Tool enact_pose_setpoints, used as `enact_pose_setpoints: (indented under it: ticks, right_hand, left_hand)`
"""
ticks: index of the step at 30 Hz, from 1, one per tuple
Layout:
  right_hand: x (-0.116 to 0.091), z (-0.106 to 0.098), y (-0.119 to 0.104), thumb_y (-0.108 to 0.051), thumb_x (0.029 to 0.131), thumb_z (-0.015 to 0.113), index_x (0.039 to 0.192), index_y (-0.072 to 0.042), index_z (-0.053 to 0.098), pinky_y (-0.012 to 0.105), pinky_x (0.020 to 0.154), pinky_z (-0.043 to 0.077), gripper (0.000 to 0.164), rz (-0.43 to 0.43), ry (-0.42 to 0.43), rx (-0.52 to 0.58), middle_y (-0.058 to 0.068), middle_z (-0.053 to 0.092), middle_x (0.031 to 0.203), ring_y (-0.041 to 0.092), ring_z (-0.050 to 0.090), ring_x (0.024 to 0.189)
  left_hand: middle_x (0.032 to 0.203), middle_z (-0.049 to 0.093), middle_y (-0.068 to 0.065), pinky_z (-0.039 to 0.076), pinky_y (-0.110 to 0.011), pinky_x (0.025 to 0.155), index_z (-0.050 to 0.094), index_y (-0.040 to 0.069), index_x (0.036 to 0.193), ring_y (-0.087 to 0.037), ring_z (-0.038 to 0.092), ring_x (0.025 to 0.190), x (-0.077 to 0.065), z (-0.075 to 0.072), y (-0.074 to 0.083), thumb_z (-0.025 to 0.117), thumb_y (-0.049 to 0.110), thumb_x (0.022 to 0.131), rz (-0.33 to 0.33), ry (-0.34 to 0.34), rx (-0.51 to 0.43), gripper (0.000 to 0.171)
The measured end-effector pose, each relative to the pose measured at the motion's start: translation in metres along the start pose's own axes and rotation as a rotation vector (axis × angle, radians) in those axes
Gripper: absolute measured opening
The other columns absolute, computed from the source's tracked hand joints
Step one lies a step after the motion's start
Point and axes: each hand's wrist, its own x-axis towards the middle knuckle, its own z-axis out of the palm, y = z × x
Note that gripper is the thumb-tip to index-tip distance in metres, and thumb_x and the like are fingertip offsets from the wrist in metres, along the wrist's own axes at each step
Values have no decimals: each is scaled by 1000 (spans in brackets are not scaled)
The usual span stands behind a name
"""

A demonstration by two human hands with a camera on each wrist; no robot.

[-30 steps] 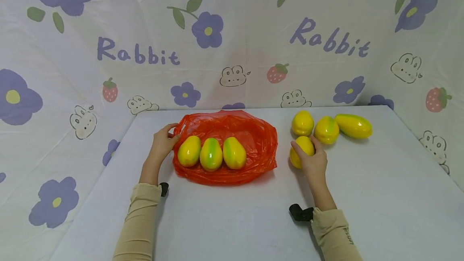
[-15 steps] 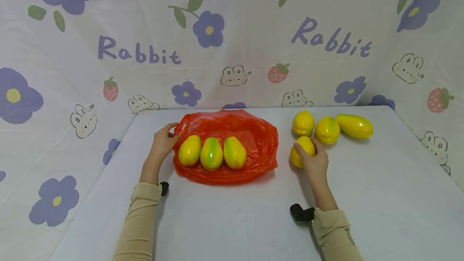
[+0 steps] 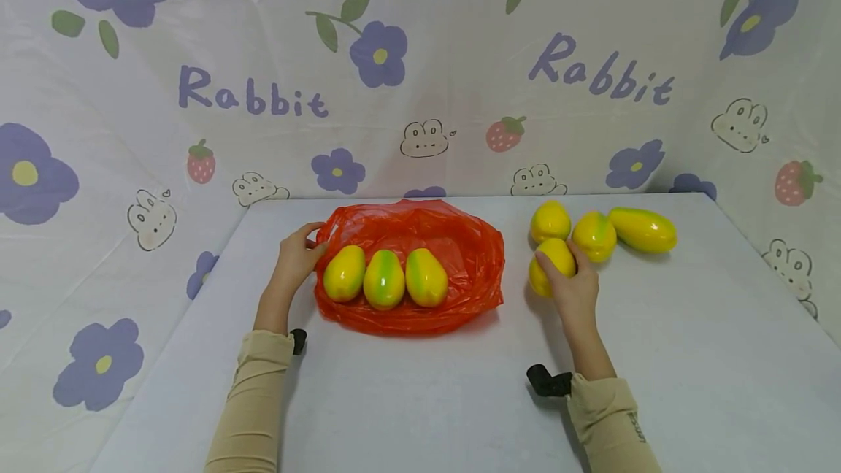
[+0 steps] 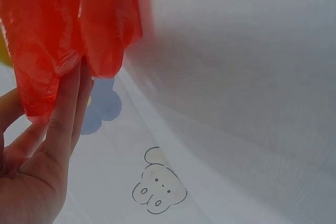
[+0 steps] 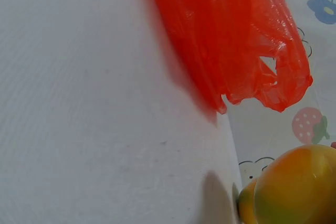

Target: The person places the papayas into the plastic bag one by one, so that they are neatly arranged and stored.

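Note:
A red plastic bag [image 3: 469, 268] lies spread with its mouth up, and three glossy yellow-green papayas sit in its left and middle part; the middle papaya [image 3: 384, 279] shows a green stripe. My left hand [image 3: 296, 260] holds the bag's left edge; in the left wrist view the red film [image 4: 47, 30] hangs between thumb and fingers. To the right of the bag, my right hand [image 3: 574, 290] grips another papaya [image 3: 550, 268], thumb on its near left side and fingers at its right. That papaya [image 5: 299, 187] fills the lower right corner of the right wrist view, the hand mostly hidden.
Behind the right hand are three more papayas: one at the back left [image 3: 550, 222], one in the middle [image 3: 594, 236] and a long one [image 3: 644, 230] on its side. A white-covered table [image 3: 420, 400] meets a patterned cloth backdrop [image 3: 420, 57].
My right hand has shifted slightly back and to the right with its papaya, which now overlaps the back-left one in view. The left hand and the bag have stayed put.

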Motion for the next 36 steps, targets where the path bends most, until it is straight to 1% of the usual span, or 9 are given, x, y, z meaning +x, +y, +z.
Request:
enact_pose_setpoints:
  ticks: [9,15,21,29,36]
  right_hand:
    - [1,3,-12,-38,91,66,153,-11,31,48,121,28,77,1,-15,23,12,30,159,31,33,144]
    - [1,8,-24,-35,91,67,153,-14,31,43,122,28,75,-19,-25,59,8,30,160,27,32,144]
    - [1,14,-38,-32,90,69,152,-14,34,42,121,29,74,-37,-32,102,9,33,158,27,34,143]
    - [-3,26,-50,-35,91,67,153,-18,32,41,119,34,73,-53,-66,99,6,32,158,26,36,140]
    - [-6,35,-57,-36,91,67,152,-18,34,42,118,34,72,-70,-94,105,7,33,157,27,37,139]
  left_hand:
    - [121,59,-23,59,-37,85,40,16,148,-30,62,94,0,1,0,54,20,99,-4,0,-5,51]
    - [122,58,-23,58,-38,86,40,15,148,-30,61,95,0,1,1,54,20,99,-7,2,-4,51]
    - [122,58,-24,59,-39,86,40,15,148,-31,62,95,0,0,0,53,20,99,-1,2,-2,51]
    - [124,57,-24,58,-41,88,40,15,148,-33,62,98,-1,0,1,53,19,99,-6,-1,-8,51]
    - [123,58,-25,59,-39,87,40,15,148,-31,63,95,-2,-1,0,53,19,99,2,3,-5,51]
